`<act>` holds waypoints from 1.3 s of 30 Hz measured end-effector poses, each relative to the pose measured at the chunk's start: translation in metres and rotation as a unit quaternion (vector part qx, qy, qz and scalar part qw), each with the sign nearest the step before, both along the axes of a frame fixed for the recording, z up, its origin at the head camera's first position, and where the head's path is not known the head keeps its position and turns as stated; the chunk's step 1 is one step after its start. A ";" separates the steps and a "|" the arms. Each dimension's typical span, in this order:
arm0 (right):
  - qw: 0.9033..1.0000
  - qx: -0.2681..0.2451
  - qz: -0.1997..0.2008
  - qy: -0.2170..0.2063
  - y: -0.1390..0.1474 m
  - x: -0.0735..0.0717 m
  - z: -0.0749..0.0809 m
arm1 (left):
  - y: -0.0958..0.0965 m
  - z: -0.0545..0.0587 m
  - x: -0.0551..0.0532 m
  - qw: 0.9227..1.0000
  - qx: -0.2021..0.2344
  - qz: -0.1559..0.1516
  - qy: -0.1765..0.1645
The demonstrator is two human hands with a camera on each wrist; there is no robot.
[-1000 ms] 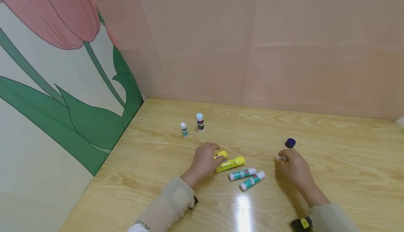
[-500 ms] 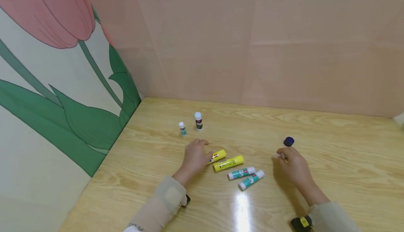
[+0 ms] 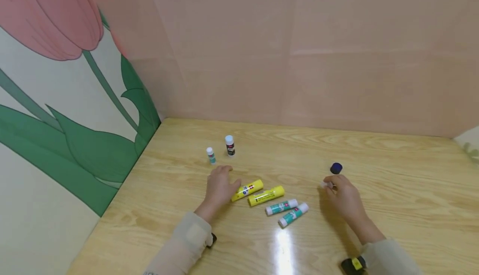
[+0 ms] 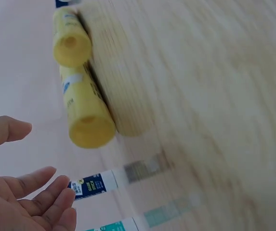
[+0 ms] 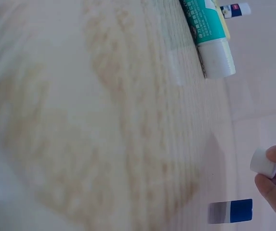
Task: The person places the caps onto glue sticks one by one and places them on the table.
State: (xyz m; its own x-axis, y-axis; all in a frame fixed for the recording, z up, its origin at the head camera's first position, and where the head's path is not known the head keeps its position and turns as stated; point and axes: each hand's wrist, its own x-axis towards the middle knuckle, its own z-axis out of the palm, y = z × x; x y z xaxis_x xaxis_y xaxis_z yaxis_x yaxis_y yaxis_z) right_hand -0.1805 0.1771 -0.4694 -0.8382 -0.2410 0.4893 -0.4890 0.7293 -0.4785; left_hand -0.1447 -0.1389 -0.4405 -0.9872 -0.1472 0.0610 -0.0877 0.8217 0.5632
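Though near sticks (image 3: 248, 190), left hand (image 3: 218, 187) farther

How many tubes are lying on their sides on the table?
4: the first yellow tube next to the left hand, the second yellow tube just right of it, then the first teal tube, and the second teal tube nearest the person.

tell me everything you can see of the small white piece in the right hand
The small white piece is a short, plain cylinder, like a cap, with a smooth surface that looks like plastic. No lettering shows on its visible side. It is pinched in the fingers of the right hand, which cover part of it. It appears to be held above the table, near a dark blue cap. Whether it is hollow cannot be told.
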 end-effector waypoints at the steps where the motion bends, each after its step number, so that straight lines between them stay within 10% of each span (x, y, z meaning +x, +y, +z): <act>1: 1.000 -0.001 0.001 -0.001 0.000 0.000 -0.001 | -0.001 0.000 0.000 1.000 0.003 0.002 0.001; 39: 0.998 -0.021 -0.011 -0.056 0.003 0.008 -0.001 | -0.034 0.003 -0.015 0.994 0.033 0.096 0.043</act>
